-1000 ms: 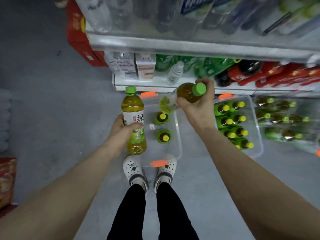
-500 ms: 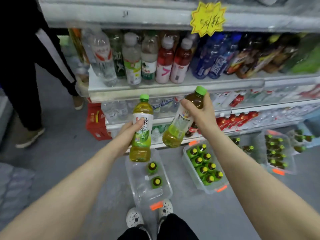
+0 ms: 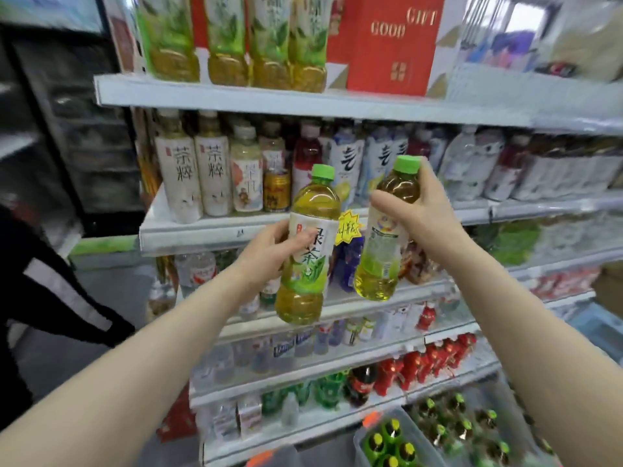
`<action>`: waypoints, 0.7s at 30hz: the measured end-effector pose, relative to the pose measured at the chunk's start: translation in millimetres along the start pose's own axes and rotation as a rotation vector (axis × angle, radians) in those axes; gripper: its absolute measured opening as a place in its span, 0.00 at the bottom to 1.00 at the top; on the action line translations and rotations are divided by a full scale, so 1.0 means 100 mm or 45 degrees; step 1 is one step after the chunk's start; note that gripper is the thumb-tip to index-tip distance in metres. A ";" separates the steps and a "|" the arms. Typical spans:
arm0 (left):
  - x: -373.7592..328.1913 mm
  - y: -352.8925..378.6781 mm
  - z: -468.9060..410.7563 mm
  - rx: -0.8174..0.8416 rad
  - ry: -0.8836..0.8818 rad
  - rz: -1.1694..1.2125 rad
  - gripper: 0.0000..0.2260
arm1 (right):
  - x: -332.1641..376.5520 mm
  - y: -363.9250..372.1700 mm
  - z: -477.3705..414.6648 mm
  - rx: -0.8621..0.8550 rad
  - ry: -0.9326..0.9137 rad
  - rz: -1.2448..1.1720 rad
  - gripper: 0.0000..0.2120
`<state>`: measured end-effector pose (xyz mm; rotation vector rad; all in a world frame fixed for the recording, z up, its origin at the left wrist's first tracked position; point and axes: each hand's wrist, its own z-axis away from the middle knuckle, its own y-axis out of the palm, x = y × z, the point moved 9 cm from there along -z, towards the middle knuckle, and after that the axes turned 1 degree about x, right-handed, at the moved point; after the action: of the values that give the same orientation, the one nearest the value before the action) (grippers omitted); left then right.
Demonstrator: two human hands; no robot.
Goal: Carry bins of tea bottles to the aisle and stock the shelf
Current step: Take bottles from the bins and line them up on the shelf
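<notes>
Both hands, left (image 3: 269, 251) and right (image 3: 424, 210), each grip a tea bottle (image 3: 308, 251) before the crowded shelf (image 3: 215, 227); a careless push risks toppling neighbouring drinks

I looked at the drink shelves (image 3: 303, 104), arms raised.
My left hand (image 3: 269, 252) gripped an upright bottle (image 3: 312, 210), my right hand (image 3: 423, 210) a tilted bottle (image 3: 382, 251) just beside it; the blurred bin (image 3: 416, 429) below seemed to hold more.
</notes>
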<state>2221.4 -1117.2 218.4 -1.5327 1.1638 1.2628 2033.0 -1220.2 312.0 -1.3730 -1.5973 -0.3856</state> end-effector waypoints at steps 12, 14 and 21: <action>-1.95 -0.12 -1.00 -0.371 0.391 -0.115 0.20 | 1.16 -0.84 -1.96 -0.025 -0.325 -0.033 0.27; -2.13 -0.14 -1.18 -0.445 0.413 -0.135 0.18 | 1.20 -0.86 -2.27 -0.024 -0.349 -0.057 0.25; -2.42 -0.27 -1.59 -0.673 0.410 -0.190 0.17 | 1.09 -0.51 -3.30 0.030 -0.342 -0.088 0.30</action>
<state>2267.5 -1226.1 484.4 -2.2348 0.9215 1.3181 2146.3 -1418.7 578.1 -1.3996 -1.8666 -0.2291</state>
